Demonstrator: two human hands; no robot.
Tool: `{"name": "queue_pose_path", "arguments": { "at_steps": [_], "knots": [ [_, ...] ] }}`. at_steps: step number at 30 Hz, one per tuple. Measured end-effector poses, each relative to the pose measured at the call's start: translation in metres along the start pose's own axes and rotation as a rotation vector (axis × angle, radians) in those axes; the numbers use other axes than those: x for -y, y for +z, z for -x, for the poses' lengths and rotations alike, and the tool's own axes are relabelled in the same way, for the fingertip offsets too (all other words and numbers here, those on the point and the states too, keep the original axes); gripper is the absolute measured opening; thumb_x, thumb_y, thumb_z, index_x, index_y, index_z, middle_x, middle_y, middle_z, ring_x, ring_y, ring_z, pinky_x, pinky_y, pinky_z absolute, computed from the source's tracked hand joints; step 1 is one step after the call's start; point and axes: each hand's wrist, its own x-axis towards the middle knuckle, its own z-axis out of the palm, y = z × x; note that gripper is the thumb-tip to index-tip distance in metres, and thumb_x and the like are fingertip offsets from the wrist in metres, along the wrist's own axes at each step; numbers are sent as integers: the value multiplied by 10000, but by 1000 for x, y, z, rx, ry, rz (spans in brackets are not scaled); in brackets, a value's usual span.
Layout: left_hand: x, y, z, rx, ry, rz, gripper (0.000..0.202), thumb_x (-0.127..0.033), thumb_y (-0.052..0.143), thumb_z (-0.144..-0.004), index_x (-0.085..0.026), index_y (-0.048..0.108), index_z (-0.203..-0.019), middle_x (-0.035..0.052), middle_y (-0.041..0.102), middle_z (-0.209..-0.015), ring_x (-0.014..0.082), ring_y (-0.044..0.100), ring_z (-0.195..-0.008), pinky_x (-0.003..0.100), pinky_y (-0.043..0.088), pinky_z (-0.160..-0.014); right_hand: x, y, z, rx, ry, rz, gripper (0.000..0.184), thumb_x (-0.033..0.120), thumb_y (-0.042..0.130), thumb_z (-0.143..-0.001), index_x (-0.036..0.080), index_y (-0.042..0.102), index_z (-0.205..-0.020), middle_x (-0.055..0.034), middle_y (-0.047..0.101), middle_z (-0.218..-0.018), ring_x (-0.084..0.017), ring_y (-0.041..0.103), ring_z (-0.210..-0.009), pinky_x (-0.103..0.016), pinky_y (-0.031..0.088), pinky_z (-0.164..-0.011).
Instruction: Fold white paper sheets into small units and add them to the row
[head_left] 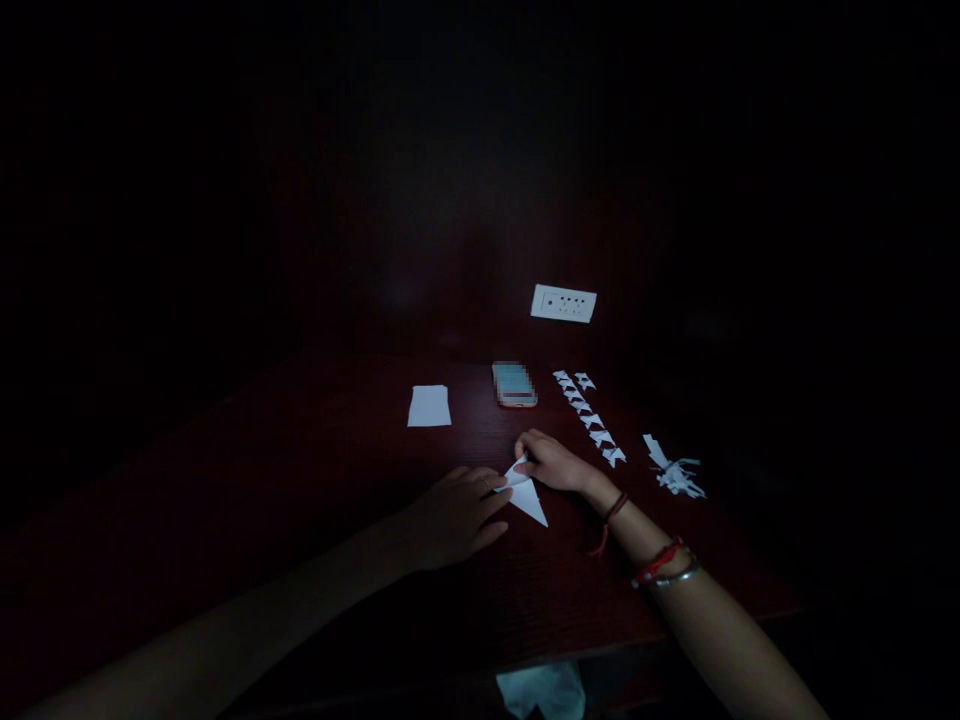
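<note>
A white piece of folded paper (pixel 529 503) lies on the dark red table between my hands, one pointed corner toward me. My right hand (pixel 551 462) pinches its upper edge between thumb and bent fingers. From the left, my left hand (pixel 457 515) reaches in with fingers stretched out and thumb apart, its fingertips resting on the paper's left side. Beyond my left hand is a flat stack or sheet of white paper (pixel 430 406). Small folded paper pieces (pixel 589 415) form a slanting row past my right hand.
A phone (pixel 515 385) with a blurred screen lies farther back. To the right is a heap of white paper strips (pixel 679 478). A socket plate (pixel 564 303) is on the wall behind. Below the table's front edge shows a pale bag-like thing (pixel 544 690). The surroundings are very dark.
</note>
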Motion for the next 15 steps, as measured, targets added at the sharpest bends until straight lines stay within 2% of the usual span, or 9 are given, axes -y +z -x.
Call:
{"name": "queue_pose_path", "arguments": {
  "at_steps": [2, 6, 9, 11, 15],
  "knots": [
    [-1, -1, -1, 10, -10, -14, 327, -319, 378, -837, -165, 411, -1124, 76, 452, -1106, 218, 393, -1007, 369, 306, -850, 1, 1, 0, -42, 39, -38, 148, 118, 553, -664, 152, 496, -796, 8, 491, -706, -99, 452, -646, -220, 365, -613],
    [-2, -1, -4, 29, -56, -42, 321, -317, 387, -831, -174, 419, -1118, 84, 453, -1063, 218, 418, -960, 360, 339, -805, 8, 7, 4, -208, 148, -198, 354, 95, 585, -612, 171, 472, -938, 30, 523, -692, -84, 482, -593, -193, 385, -552],
    [-1, -2, -6, 36, -79, -42, 312, -301, 390, -829, -183, 420, -1116, 80, 453, -1028, 205, 440, -909, 351, 355, -781, 16, 10, 10, -282, 135, -240, 248, 75, 558, -631, 155, 534, -864, 2, 559, -729, -93, 522, -630, -205, 419, -598],
    [0, -3, -6, 41, -80, -38, 308, -292, 385, -831, -182, 421, -1116, 78, 458, -1012, 202, 441, -902, 354, 353, -786, 21, 10, 15, -313, 77, -162, 130, 96, 544, -663, 156, 589, -770, -23, 571, -782, -110, 538, -681, -230, 430, -647],
    [0, -6, -4, 36, -55, -22, 320, -287, 383, -832, -160, 415, -1124, 86, 463, -1033, 217, 414, -957, 371, 329, -824, 21, 12, 18, -289, -78, -3, 145, 130, 502, -733, 167, 636, -777, -43, 574, -859, -123, 540, -774, -240, 426, -727]
  ]
}}
